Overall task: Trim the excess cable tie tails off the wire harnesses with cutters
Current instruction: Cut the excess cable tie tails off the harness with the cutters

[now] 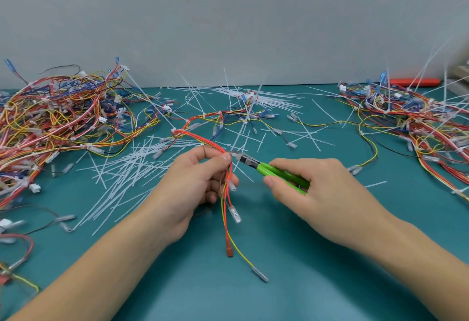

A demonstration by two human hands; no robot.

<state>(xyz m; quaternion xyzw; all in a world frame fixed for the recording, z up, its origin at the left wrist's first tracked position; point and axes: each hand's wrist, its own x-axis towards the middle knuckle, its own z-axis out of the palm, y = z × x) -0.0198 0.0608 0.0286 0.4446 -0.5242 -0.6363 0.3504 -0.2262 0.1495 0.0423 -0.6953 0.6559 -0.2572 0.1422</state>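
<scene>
My left hand [195, 181] pinches a red and yellow wire harness [203, 140] between thumb and forefinger, above the teal mat. The harness arcs back to the mat's middle, and its loose ends with clear terminals hang down below my fingers. My right hand [322, 191] grips green-handled cutters [276, 173]. Their jaws point left and sit right at the cable tie head beside my left fingertips. Whether the jaws are closed is too small to tell.
A large tangle of harnesses [55, 115] fills the left of the teal mat [253, 282]. Another heap [416, 117] with long white tie tails lies at the right. Cut white tie tails [129, 170] litter the middle. An orange tool [416, 82] rests at the back right by the wall.
</scene>
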